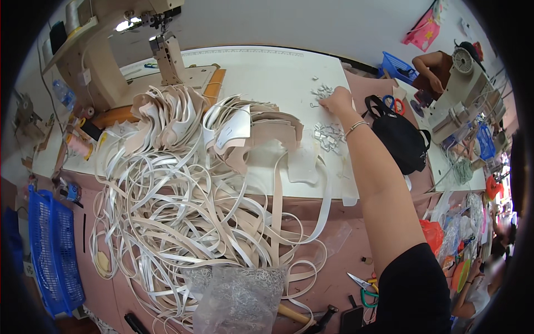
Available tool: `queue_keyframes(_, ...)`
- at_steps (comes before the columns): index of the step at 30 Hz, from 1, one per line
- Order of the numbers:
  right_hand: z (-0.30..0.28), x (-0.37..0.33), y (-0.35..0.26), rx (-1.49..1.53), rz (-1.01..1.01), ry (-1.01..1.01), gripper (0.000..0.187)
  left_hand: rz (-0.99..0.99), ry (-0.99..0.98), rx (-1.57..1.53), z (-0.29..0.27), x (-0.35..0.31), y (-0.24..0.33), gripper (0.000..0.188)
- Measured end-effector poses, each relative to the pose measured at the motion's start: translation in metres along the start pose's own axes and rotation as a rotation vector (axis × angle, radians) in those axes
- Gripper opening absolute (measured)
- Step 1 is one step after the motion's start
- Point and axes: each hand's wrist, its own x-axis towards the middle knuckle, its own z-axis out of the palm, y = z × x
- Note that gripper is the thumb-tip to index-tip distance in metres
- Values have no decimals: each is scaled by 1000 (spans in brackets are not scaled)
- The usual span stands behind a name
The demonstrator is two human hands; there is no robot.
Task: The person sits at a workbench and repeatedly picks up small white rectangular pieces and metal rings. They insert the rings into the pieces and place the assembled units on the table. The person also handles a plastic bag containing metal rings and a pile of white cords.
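Observation:
My right arm reaches across the white sewing table, and my right hand [337,102] is at a small pile of silver metal buckles [321,91] near the far right edge. Its fingers are drawn together at the pile; whatever is between them is too small to make out. Nearer me on the tabletop lies a second pile of metal pieces [329,138]. To its left are stacks of beige and white shoe-upper pieces [278,127], and farther left stands another such stack [167,119]. My left hand is out of view.
A sewing machine [167,58] stands at the back left. Long beige and white straps [183,217] spill over the near edge. A clear bag of metal parts [239,300], a hammer [328,317] and scissors [361,283] lie nearest. A black backpack [397,136] sits right; a co-worker's arm [431,72] shows beyond.

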Motion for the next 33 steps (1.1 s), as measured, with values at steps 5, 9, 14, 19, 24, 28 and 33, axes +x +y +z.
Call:
queue_keyframes(5, 15, 31, 42, 173, -347, 476, 26, 4, -7, -2, 0, 7, -2, 42)
queue_keyframes(9, -3, -24, 4, 146, -271, -59, 15, -21, 19, -11, 1, 2, -4, 42)
queue_keyframes(14, 3, -41, -6, 118, -285, -84, 11, 18, 29, -29, -1, -1, -3, 41)
queue_keyframes(19, -31, -86, 2, 155, -542, 128, 10, 51, 43, -52, -9, -10, -9, 40)
queue_keyframes(24, -72, -262, 24, 270, -538, -24, 11, 63, 75, -99, -18, -36, -22, 40)
queue_keyframes(28, -79, -452, 63, 185, -396, -289, 8, 32, 121, -162, -24, -60, -36, 39)
queue_keyframes(33, -99, -649, 79, 337, -489, -818, 10, 268, 77, -58, -43, -50, -19, 39)
